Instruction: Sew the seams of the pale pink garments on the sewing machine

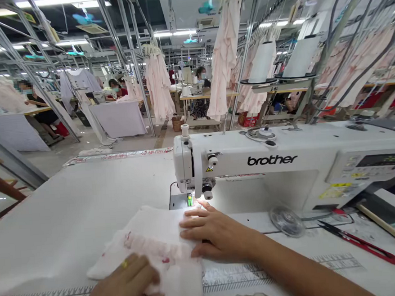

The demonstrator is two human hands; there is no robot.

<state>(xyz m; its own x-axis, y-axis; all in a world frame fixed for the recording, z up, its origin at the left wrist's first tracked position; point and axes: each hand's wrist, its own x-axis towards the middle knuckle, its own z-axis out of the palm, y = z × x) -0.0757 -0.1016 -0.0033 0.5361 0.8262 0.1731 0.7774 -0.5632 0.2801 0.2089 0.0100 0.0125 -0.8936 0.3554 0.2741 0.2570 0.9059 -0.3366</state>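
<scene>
The fabric (146,241) lies on the sewing table (54,221) just before the Brother sewing machine (252,162), with what look like thread snips (359,242) to the right.

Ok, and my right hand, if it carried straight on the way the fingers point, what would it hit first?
Your right hand already lies on the white fabric, so the first thing ahead looks like the presser foot of the Brother sewing machine, though depth is hard to judge here.
</scene>
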